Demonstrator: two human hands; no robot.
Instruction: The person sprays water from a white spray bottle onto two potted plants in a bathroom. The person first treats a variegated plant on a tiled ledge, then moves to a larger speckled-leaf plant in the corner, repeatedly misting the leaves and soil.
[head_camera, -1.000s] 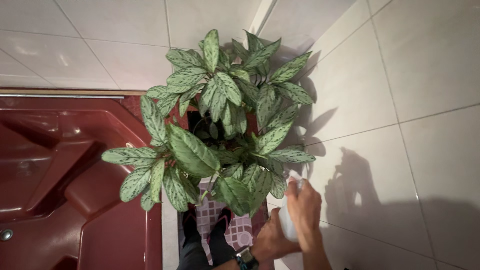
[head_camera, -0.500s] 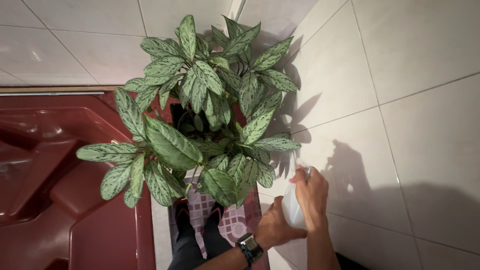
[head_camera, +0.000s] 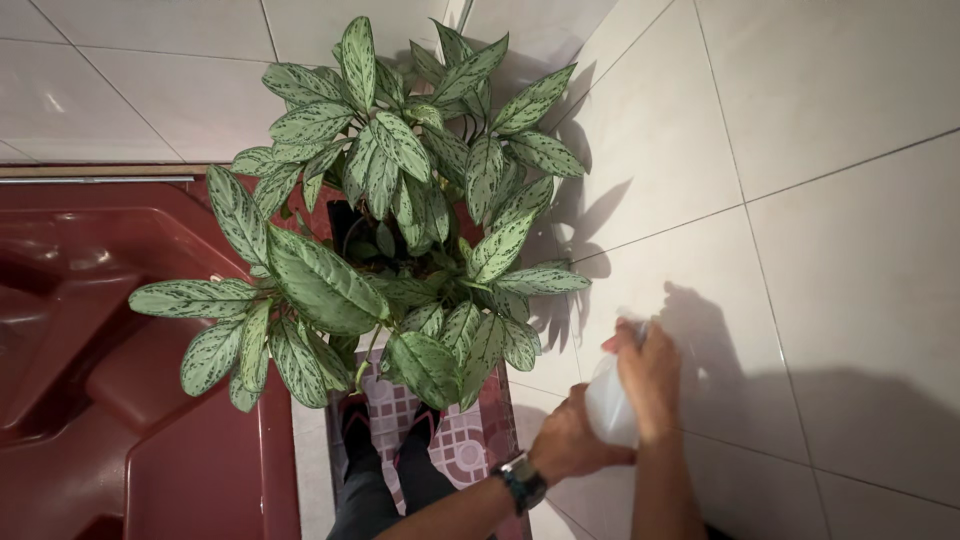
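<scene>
My right hand (head_camera: 652, 375) wraps the white spray bottle (head_camera: 608, 405); my left hand (head_camera: 568, 445) cups its base; nozzle near the plant (head_camera: 385, 220); leaves show no visible droplets; misting apparently pending.

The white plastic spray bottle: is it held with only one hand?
No: both the right hand and the left hand grip the white plastic spray bottle.

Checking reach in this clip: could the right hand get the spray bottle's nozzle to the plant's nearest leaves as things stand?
Probably yes. The right hand grips the spray bottle beside the plant, and only open air lies between them.
</scene>
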